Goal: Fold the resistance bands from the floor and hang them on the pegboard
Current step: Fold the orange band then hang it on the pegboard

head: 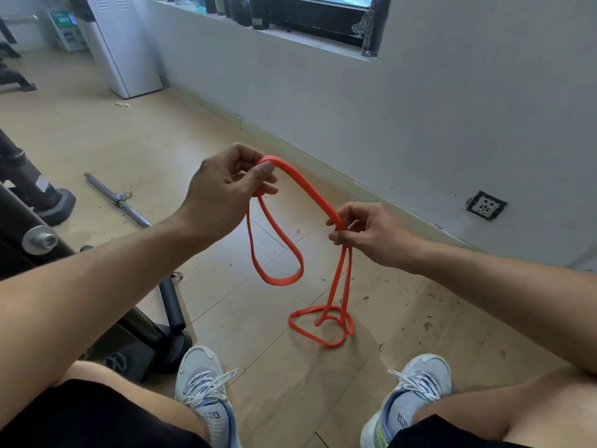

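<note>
An orange resistance band [307, 185] stretches between both hands above the wooden floor. My left hand [226, 185] pinches one end of it, and a loop hangs down from that grip in the air. My right hand [365, 234] pinches the band lower and to the right. From there two strands drop to the floor, where the band's tail lies in a loose coil [323, 328] in front of my shoes. No pegboard is in view.
A steel bar [116, 198] lies on the floor at left, next to black gym equipment [29, 195]. A white wall with a floor-level socket [486, 205] runs along the right. A white cabinet [126, 50] stands far left. My two shoes are at the bottom.
</note>
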Demonstrator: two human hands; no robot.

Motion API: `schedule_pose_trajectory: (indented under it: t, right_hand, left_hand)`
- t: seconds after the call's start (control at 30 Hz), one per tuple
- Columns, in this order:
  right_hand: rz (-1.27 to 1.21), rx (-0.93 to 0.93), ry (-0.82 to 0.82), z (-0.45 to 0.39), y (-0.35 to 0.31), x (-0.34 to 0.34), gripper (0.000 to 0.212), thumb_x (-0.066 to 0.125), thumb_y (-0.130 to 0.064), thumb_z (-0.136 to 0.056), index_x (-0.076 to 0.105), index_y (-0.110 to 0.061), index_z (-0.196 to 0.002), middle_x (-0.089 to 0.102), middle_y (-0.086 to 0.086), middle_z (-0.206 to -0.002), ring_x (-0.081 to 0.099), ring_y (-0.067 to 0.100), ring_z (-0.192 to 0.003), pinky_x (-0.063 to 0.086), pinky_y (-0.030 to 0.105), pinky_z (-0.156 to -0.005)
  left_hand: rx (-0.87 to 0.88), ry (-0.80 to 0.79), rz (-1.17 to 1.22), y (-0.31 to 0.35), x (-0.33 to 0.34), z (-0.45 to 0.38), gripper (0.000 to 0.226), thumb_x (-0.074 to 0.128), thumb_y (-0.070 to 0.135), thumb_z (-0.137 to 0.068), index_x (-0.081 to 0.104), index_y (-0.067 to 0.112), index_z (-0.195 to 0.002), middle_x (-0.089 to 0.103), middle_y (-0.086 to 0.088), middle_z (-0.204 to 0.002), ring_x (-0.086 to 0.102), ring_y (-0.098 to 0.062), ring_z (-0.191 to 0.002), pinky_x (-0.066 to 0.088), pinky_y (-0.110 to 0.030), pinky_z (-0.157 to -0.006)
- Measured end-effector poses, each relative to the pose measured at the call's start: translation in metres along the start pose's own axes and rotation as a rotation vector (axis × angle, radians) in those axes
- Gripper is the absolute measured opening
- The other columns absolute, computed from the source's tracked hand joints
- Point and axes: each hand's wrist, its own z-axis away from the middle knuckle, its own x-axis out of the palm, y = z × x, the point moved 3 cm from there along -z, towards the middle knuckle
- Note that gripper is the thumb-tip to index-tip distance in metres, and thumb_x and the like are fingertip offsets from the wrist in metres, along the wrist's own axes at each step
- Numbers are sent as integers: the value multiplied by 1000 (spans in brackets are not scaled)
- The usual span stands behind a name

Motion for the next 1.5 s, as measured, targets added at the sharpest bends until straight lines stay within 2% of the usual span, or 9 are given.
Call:
schedule_pose_trajectory:
  t: [0.23, 0.43, 0.6, 0.7, 0.87, 1.03, 1.2, 1.33, 1.5]
  right_hand:
    - [24, 30, 211, 0, 7, -20, 19, 76, -24, -90, 75, -17, -107, 73, -1, -93, 71, 16, -89, 62, 37, -85]
    - [-11, -104, 284, 6, -18, -27, 34, 79, -19, -86, 66, -17, -118, 72, -10, -93, 72, 4, -84, 61, 19, -76]
    - [132, -212, 230, 8, -38, -14, 22, 79, -23, -86, 73, -17, -106, 73, -9, -95, 70, 5, -88, 60, 21, -79]
    - [261, -290, 175, 8, -44, -7, 20, 78, -27, -86, 78, -21, -105, 70, -18, -91, 69, 1, -82, 61, 22, -76]
    - [286, -326, 120, 10, -45, -4, 25, 80, -21, -84, 72, -20, -107, 65, -20, -89, 68, -2, -78, 56, 10, -69]
    - [290, -302, 140, 13, -47, -5, 33, 82, -16, -83, 53, -21, -99, 65, -10, -85, 66, -1, -74, 54, 5, -69]
    - [272, -287, 71, 14, -50, -4, 32, 83, -15, -82, 55, -21, -95, 64, -18, -88, 69, 0, -83, 58, 9, -73]
    - [216, -267, 31, 13, -46, -4, 33, 82, -5, -84, 57, -21, -99, 70, -11, -97, 73, 6, -92, 61, 21, -85]
    - [164, -157, -35, 12, -38, 2, 41, 82, -19, -85, 59, -22, -118, 71, -8, -105, 73, 11, -95, 63, 31, -87]
  left_hand:
    - [-108, -204, -178, -37, -5, -2, 9, 61, 21, -99, 62, 17, -107, 76, 4, -97, 72, -3, -94, 51, -23, -85]
    - [-287, -504, -481, -67, 11, 9, 8, 61, 24, -100, 57, 26, -106, 73, 3, -110, 68, -16, -105, 55, -40, -96]
    - [-265, -670, -547, -63, 35, 17, 34, 68, 37, -95, 53, 27, -124, 69, 5, -126, 62, -12, -120, 50, -35, -103]
    - [-183, -602, -399, -40, 44, 16, 55, 77, 44, -84, 52, 29, -132, 67, 6, -129, 59, -11, -124, 47, -34, -107]
    - [-11, -458, -243, -13, 51, 13, 47, 81, 43, -79, 61, 25, -118, 76, 8, -110, 69, -7, -107, 51, -36, -105]
    - [-7, -431, -248, -6, 57, 15, 46, 86, 37, -74, 67, 21, -112, 78, 7, -95, 74, -5, -86, 61, -30, -88]
    - [38, -394, -353, 2, 57, 12, 32, 88, 27, -74, 74, 17, -101, 74, 10, -80, 73, -4, -72, 56, -10, -67]
    - [86, -386, -459, 8, 52, 8, 20, 82, 23, -83, 78, 17, -101, 72, 8, -82, 70, -9, -77, 58, -18, -72]
    - [110, -313, -351, 7, 41, 7, 13, 77, 30, -88, 75, 20, -96, 72, 9, -82, 69, -8, -77, 54, -17, -70]
